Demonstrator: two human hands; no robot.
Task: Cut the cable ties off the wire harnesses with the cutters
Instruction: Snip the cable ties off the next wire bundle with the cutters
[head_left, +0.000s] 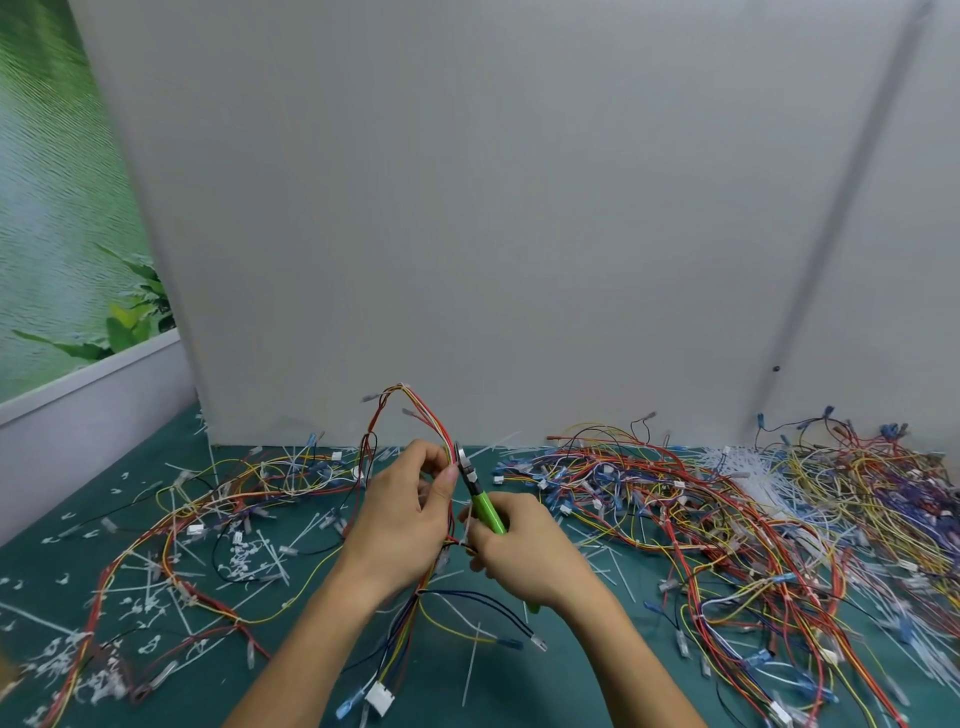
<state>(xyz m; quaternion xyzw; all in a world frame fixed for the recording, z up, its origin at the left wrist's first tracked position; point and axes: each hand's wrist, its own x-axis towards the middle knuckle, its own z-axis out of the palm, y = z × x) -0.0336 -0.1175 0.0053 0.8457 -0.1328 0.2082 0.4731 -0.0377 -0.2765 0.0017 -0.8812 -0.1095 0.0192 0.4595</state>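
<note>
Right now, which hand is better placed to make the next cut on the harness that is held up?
The right hand: it grips the green-handled cutters, whose tip sits beside the wires of the harness. The left hand is busy pinching that harness, so it should probably only steady it.

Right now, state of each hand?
Left hand: pinching the wire harness.
Right hand: gripping the green-handled cutters.
</note>
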